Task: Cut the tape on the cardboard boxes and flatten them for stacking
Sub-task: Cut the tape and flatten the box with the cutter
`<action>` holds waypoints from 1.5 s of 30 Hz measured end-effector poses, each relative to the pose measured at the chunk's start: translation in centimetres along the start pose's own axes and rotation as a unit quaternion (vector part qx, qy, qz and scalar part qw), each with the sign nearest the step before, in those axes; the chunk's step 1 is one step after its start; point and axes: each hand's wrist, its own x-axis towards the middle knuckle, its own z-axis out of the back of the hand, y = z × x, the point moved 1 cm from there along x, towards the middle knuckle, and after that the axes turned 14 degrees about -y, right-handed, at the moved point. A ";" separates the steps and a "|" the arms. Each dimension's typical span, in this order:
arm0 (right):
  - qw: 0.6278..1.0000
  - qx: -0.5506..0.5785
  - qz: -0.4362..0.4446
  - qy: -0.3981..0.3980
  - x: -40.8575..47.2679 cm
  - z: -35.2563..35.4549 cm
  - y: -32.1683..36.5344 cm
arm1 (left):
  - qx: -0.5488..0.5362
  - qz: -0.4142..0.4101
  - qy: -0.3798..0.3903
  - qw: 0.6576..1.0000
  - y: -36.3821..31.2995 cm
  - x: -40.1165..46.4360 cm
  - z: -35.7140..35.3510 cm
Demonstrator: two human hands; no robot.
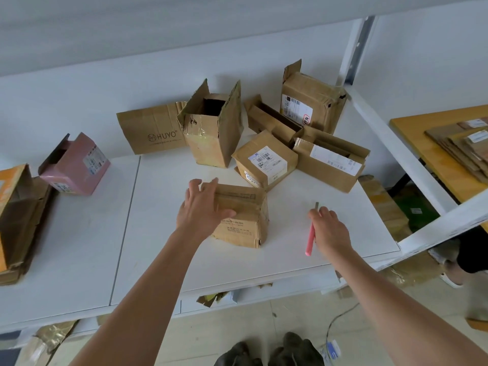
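The left hand lies with spread, nearly straight fingers over the top left of a small brown cardboard box, the thumb reaching across its front face; the box sits on the white desk with its flaps partly crushed. The right hand, just to the right of that box and apart from it, has its fingers curled round a pink-handled box cutter, whose metal blade end points away from the person. Behind the held box stands a cluster of more cardboard boxes: a labelled square box touching its far corner, a tall open box, a flattened sheet printed HUYO, two opened long boxes and a taped parcel at the back. To the left lie a pink box and a stack of flattened cardboard.
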 end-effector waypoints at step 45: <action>0.859 0.495 -0.051 -0.121 -2.4 4.9 14.8 | -0.254 0.040 -0.088 0.962 1.4 -2.9 -1.7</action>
